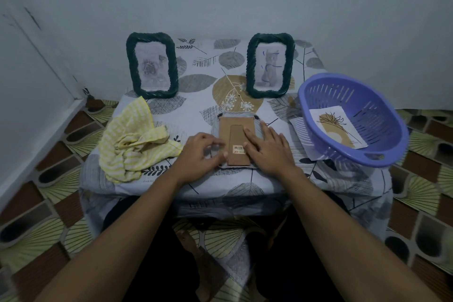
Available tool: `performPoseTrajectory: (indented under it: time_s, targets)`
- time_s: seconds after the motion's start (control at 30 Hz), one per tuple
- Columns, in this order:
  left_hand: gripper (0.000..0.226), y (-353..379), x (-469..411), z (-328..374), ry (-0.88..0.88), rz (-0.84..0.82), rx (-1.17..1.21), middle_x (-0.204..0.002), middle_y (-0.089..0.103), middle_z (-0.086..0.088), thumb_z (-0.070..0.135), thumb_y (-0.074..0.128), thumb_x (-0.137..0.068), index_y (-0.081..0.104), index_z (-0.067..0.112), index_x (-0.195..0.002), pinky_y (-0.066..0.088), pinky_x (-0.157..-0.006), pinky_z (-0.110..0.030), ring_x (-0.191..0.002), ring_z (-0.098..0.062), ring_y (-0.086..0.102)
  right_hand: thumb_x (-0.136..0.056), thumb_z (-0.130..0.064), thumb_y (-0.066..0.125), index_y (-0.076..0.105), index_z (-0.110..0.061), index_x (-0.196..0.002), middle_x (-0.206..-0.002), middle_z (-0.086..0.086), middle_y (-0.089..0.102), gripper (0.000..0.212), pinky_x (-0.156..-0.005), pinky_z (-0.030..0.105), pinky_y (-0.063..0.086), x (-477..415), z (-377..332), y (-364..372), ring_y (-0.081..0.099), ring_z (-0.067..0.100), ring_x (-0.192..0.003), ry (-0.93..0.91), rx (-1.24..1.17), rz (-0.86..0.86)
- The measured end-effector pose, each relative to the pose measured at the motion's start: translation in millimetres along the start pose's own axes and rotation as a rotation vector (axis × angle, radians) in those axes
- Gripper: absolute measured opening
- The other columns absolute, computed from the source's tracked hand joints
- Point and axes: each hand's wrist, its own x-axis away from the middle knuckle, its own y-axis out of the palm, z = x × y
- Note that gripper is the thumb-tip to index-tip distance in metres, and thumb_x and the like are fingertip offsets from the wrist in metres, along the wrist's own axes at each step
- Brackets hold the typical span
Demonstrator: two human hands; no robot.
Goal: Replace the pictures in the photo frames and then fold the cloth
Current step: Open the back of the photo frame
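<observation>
Near the middle of the worktop's point(203, 76) near edge we have a face-down frame point(235, 127), brown backing up. Our left grip point(201, 152) curls round its left side, thumb on the backing. Our right grip point(267, 149) presses flat, fingers straight, on its right side. The yellow cloth point(132, 144) lies crumpled at the left edge. Two upright frames point(152, 66) point(269, 66) stand along the far edge.
</observation>
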Motion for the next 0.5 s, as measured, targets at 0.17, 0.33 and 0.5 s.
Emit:
performPoseTrajectory:
  time_s: [0.17, 0.33, 0.5]
  targets:
    - [0.084, 14, -22, 10, -0.142, 0.021, -0.230, -0.162, 0.024, -0.006, 0.068, 0.041, -0.090, 0.024, 0.018, -0.155, 0.021, -0.117, -0.049, -0.149, -0.030, 0.016, -0.102, -0.061, 0.021, 0.010, -0.054, -0.153, -0.168, 0.001, -0.006, 0.053, -0.123, 0.049, -0.002, 1, -1, 1, 0.000, 0.024, -0.154, -0.003, -0.009, 0.008]
    - [0.094, 25, -28, 12, -0.202, -0.013, -0.391, -0.167, 0.005, -0.008, 0.071, 0.036, -0.093, 0.005, 0.012, -0.159, 0.001, -0.122, -0.042, -0.153, -0.027, 0.004, -0.102, -0.060, 0.023, 0.012, -0.055, -0.153, -0.168, 0.000, -0.004, 0.052, -0.123, 0.047, -0.002, 1, -1, 0, 0.001, 0.023, -0.154, 0.003, -0.009, 0.009]
    - [0.094, 25, -26, 12, -0.190, 0.010, -0.381, -0.166, 0.014, -0.006, 0.071, 0.037, -0.092, 0.010, 0.011, -0.158, 0.003, -0.123, -0.041, -0.153, -0.026, 0.007, -0.102, -0.061, 0.023, 0.011, -0.055, -0.153, -0.168, -0.001, -0.004, 0.052, -0.123, 0.046, -0.003, 2, -2, -1, -0.001, 0.022, -0.154, -0.001, -0.024, 0.004]
